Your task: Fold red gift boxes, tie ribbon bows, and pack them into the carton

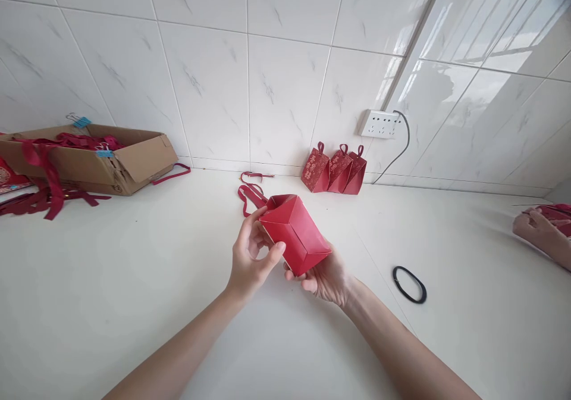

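Note:
A red folded paper gift box [297,230] is held up above the white table, tilted, with an open end facing up and away. My left hand [254,251] grips its left side, the thumb on the near face and the fingers behind the upper edge. From below and the right, my right hand [325,275] supports the box; part of its fingers is hidden underneath. Just behind the box lie loose dark red ribbons [252,194] on the table.
Against the tiled wall stand 3 red boxes [336,171] with ribbon loops. A cardboard box [147,159] of red ribbons sits at left. A black ring [409,285] lies to the right. Another person's hand [542,230] shows at the right edge. A power strip [379,124] is on the wall.

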`<state>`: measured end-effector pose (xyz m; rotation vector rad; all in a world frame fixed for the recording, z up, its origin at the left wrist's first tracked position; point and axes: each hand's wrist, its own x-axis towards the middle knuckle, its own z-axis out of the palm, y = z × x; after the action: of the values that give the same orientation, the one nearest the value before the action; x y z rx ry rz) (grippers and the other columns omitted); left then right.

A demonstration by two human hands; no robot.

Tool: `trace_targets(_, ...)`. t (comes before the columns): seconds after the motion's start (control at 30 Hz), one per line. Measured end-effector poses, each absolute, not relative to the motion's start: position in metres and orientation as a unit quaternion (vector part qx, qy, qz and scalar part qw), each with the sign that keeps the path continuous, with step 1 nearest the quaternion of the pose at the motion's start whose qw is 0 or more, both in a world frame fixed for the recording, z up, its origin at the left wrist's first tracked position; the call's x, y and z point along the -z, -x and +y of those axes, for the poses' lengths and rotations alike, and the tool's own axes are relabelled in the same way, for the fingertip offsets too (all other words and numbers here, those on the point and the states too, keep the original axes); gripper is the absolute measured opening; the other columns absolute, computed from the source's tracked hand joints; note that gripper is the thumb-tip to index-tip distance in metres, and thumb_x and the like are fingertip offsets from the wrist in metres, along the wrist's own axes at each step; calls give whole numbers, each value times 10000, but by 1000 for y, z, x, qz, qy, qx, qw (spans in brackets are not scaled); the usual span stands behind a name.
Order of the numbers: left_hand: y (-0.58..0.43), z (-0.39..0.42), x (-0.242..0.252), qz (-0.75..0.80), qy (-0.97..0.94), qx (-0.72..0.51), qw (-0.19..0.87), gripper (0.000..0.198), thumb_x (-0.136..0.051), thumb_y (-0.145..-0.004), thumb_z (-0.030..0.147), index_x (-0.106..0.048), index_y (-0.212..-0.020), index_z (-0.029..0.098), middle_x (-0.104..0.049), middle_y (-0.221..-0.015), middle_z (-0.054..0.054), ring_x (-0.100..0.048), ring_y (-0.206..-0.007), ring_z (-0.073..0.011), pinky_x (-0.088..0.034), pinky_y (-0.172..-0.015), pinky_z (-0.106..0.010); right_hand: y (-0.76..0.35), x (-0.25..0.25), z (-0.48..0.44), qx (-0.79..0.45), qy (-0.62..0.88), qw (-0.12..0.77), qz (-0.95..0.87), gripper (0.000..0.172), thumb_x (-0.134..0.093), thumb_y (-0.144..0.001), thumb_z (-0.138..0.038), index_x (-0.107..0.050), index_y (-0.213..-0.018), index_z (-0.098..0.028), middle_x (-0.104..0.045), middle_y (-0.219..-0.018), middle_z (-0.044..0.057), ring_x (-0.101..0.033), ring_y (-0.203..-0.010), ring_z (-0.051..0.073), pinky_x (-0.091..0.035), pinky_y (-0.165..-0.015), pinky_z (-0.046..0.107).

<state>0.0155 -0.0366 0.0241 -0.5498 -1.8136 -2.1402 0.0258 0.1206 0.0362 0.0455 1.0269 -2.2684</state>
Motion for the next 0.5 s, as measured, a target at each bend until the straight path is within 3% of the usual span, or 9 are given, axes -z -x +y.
trace_targets(0.17, -16, -37, -25, -627, 193, 741, 144, 538, -697, -752, 333, -476, -1235, 249, -639, -1063, -66, -635, -865, -178, -526, -728, -284, -27, -43, 119, 858, -49, 305, 410, 532, -282, -905, -538, -553, -1092, -120, -628, -670, 51, -690, -554, 179, -509, -361, 190)
trace_targets(0.27, -12, -39, -21, -620, 193, 745, 155, 526, -689, -753, 369, -500, -1226, 235, -635, -1102, -80, -629, -935, -204, -522, -781, -304, -27, -44, 118, 849, -44, 260, 459, 543, -322, -883, -574, -557, -1114, -143, -661, -757, 70, -682, -558, 185, -538, -396, 242)
trace_targets(0.33, -7, -41, -15, -598, 202, 758, 163, 491, -611, -789, 476, -536, -1196, 210, -625, -1134, -98, -602, -1029, -243, -509, -842, -338, -27, -43, 118, 837, -29, 173, 519, 534, -369, -860, -596, -567, -1093, -158, -677, -851, 88, -681, -610, 194, -566, -451, 286)
trace_targets(0.4, 0, -43, -9, -567, 212, 780, 159, 513, -508, -817, 575, -563, -1159, 195, -624, -1139, -107, -580, -1083, -272, -495, -883, -373, -26, -39, 120, 793, 17, 27, 608, 482, -456, -833, -584, -559, -1082, -185, -672, -962, 94, -679, -745, 212, -589, -540, 315)
trace_targets(0.5, 7, -45, -5, -563, 207, 788, 137, 503, -531, -805, 579, -562, -1142, 207, -651, -1072, -90, -610, -1029, -270, -504, -869, -386, -23, -30, 128, 631, 145, -173, 742, 434, -629, -768, -473, -527, -1119, -238, -642, -1027, 75, -643, -879, 220, -592, -664, 342)
